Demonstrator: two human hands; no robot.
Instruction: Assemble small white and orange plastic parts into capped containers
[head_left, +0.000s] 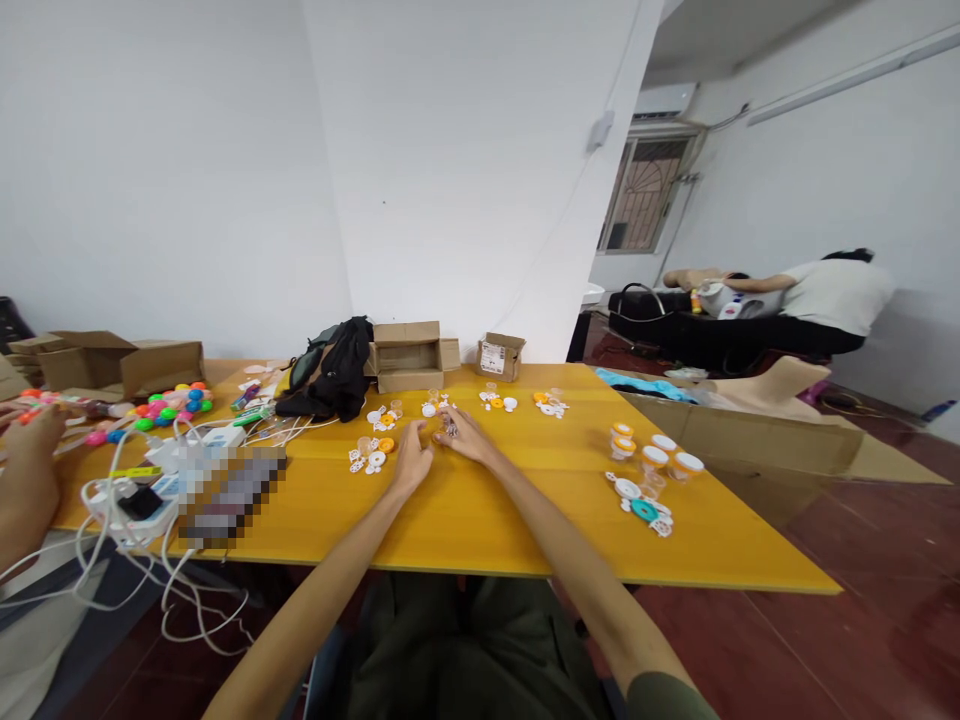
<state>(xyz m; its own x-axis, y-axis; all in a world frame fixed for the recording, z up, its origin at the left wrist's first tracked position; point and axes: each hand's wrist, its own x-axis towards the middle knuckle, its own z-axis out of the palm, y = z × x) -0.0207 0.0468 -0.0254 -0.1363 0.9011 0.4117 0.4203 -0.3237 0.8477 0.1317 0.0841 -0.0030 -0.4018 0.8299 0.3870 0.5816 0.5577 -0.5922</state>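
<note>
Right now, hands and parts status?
Left hand, right hand close together; grips unclear. Orange and white parts left of them. Cardboard box beyond, touching neither.

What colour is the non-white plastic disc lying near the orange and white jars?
The round plastic disc is teal, best seen in the head view.

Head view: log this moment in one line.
left hand: near orange ring; right hand: near white disc; lidded cups: right side of table

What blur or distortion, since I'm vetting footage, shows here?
Head view: wide-angle distortion stretches the person at right; head view: pixelation masks a flat object on the yellow tabletop; head view: detail at the right hand is soft.
</note>
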